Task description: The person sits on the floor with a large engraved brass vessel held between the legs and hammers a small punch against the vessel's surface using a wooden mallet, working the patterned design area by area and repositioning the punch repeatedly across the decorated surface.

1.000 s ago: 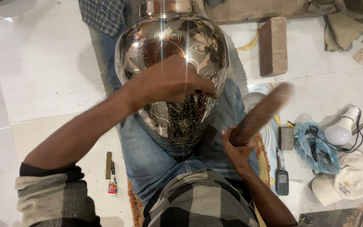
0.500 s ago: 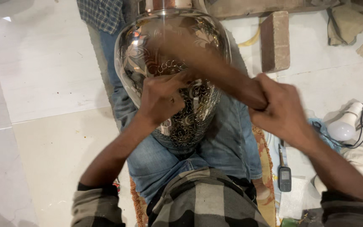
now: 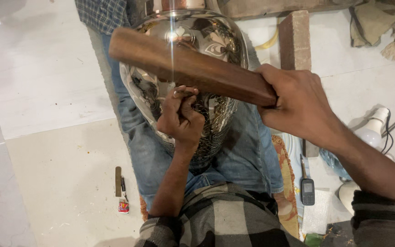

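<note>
A large shiny engraved metal pot (image 3: 216, 41) lies on my lap between my jeans-clad legs. My left hand (image 3: 181, 116) rests against its side and pinches a small metal chisel (image 3: 184, 93) with the tip on the pot's surface. My right hand (image 3: 298, 103) grips one end of a long brown wooden mallet (image 3: 184, 64), held across the pot just above the chisel's head.
A brick (image 3: 294, 39) stands at the back right. A dark phone (image 3: 307, 191), a white lamp bulb (image 3: 371, 132) with cables and cloth lie to the right. Small tools (image 3: 120, 187) lie on the pale tiled floor (image 3: 37, 91) to the left.
My right hand has swung the wooden mallet from the right side up and over the pot, above the chisel. My left hand has shifted lower on the pot.
</note>
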`<action>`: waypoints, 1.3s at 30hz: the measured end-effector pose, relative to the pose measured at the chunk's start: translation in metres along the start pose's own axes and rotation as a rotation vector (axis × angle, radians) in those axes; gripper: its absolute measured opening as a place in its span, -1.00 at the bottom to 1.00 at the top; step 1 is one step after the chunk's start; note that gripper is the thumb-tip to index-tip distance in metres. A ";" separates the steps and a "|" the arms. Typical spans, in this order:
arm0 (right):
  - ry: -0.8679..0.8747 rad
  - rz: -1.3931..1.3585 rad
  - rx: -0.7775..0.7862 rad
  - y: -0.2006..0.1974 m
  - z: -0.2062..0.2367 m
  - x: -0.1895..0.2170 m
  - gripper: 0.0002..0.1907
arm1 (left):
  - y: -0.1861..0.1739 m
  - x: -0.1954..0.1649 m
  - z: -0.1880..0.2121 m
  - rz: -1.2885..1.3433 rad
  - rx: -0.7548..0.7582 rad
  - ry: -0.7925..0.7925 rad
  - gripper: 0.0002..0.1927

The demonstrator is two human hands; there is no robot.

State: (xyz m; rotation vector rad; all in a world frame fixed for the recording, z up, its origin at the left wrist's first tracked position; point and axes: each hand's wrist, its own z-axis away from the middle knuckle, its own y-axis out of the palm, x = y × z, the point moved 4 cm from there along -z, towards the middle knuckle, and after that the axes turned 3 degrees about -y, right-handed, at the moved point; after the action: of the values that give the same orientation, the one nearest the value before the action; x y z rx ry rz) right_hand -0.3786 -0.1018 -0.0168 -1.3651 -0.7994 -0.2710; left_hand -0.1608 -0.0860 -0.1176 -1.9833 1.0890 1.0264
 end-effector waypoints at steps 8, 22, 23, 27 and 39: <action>-0.179 0.046 0.070 -0.020 -0.019 0.036 -0.68 | -0.007 0.020 0.012 -0.128 -0.044 0.088 -0.71; -0.117 0.183 0.106 -0.011 -0.019 0.009 -0.79 | -0.007 -0.003 -0.021 -0.296 0.316 0.369 -0.57; -0.070 0.178 0.136 -0.011 -0.017 0.003 -0.79 | -0.006 -0.002 -0.025 -0.292 0.346 0.296 -0.64; -0.012 0.452 0.192 -0.015 -0.011 -0.001 -0.75 | -0.005 -0.009 -0.031 -0.248 0.427 0.153 -0.55; 0.111 0.183 0.089 0.004 0.004 -0.007 -0.64 | 0.003 -0.009 -0.051 -0.282 0.781 0.320 -0.47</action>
State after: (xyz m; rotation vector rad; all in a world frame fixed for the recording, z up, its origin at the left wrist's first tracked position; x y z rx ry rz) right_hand -0.3826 -0.0994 -0.0242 -1.3181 -0.5834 -0.1640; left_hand -0.1501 -0.1252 -0.0853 -1.5922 1.1026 0.0829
